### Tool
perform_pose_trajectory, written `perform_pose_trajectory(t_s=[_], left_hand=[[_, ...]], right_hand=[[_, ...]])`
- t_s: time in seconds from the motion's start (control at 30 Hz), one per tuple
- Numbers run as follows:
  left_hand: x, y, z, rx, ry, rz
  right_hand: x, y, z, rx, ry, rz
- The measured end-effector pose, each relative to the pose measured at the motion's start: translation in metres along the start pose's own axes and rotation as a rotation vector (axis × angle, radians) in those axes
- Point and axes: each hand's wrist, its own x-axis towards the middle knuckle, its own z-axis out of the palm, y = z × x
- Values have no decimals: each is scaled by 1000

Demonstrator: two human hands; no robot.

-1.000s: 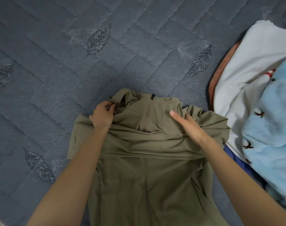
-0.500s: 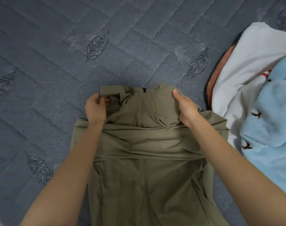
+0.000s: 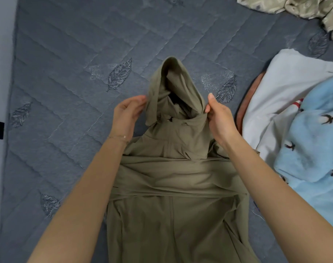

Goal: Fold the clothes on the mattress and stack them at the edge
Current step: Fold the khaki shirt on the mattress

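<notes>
Hood [image 3: 174, 82] now pulled out toward the far side from olive jacket [image 3: 171, 186] lying mid-mattress [image 3: 66, 63], left hand [image 3: 126, 114] and right hand [image 3: 218, 118] each pinching a hood edge; likely flattening before remaining folds.

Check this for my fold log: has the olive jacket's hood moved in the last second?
Yes. Pinched by left hand and right hand, the hood has stretched away from the person, up level with the embroidered leaf.

no readable text, labels or numbers show, as far as this wide view allows.
</notes>
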Motion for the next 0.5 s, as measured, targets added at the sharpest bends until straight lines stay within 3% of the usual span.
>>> perform_pose_trajectory(t_s=[0.17, 0.3, 0.4, 0.5], left_hand=[[-10, -41, -2, 229, 8, -87], [-17, -68, -9, 352, -53, -131], [-17, -81, -21, 688, -119, -139], [-15, -89, -36, 942, -166, -192]], right_hand=[[-2, 31, -19, -516, 97, -156], [-1, 56, -38, -751, 132, 17], [3, 66, -55, -872, 33, 182], [8, 68, -69, -935, -83, 231]])
